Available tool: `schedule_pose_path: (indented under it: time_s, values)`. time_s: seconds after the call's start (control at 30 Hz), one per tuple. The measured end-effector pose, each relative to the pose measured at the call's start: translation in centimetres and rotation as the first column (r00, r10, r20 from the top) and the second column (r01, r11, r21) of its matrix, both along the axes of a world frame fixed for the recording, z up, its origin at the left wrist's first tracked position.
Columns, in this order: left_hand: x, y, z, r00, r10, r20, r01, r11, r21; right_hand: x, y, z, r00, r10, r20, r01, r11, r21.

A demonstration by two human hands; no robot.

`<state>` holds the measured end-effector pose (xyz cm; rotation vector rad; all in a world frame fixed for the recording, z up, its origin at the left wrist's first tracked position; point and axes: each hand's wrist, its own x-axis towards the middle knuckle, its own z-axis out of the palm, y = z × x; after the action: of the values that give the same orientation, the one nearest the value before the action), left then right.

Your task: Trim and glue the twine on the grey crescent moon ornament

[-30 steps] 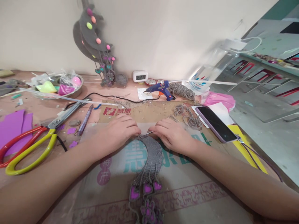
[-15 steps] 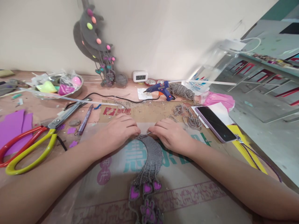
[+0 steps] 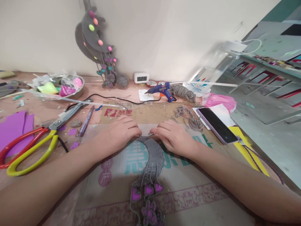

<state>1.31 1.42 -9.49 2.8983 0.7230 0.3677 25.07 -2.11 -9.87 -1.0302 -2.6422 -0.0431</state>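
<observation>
A crescent moon wrapped in grey yarn [image 3: 155,153] lies before me, with purple hearts edged in grey yarn [image 3: 148,189] and a purple flower [image 3: 149,212] hanging from its lower end. My left hand [image 3: 122,130] is closed on the crescent's upper tip, fingertips pinching it. Just to the right, my right hand [image 3: 172,138] pinches a thin shiny rod-like tool [image 3: 149,135] that points left toward that tip. Its exact kind is too small to tell, and its far end is partly hidden by the fingers.
Big scissors [image 3: 53,127] with red and yellow handles lie left, near a pen [image 3: 86,121]. A blue glue gun [image 3: 162,90], loose grey yarn [image 3: 188,117] and a phone [image 3: 217,125] lie beyond and right. A metal bowl [image 3: 81,92] stands back left.
My right hand has shifted very slightly right, and the thin tool's tilt has changed a little. My left hand keeps its hold on the crescent's tip.
</observation>
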Motion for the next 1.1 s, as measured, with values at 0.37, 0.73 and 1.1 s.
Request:
schedule_pose_path:
  time_s: [0.37, 0.73, 1.1]
  values:
    - [-0.23, 0.47, 0.32, 0.991, 0.105, 0.083, -0.100, 0.993, -0.057, -0.13, -0.10, 0.01, 0.999, -0.019, 0.031, 0.020, 1.000, -0.024]
    - [-0.33, 0.54, 0.92, 0.939, 0.319, 0.131, -0.274, 0.920, -0.279, -0.52, -0.36, 0.22, 0.999, -0.032, -0.039, 0.033, 0.999, 0.035]
    - [0.04, -0.14, 0.85, 0.974, 0.224, 0.031, -0.196, 0.903, -0.382, -0.21, -0.49, -0.10, 0.999, -0.053, 0.002, 0.053, 0.999, 0.005]
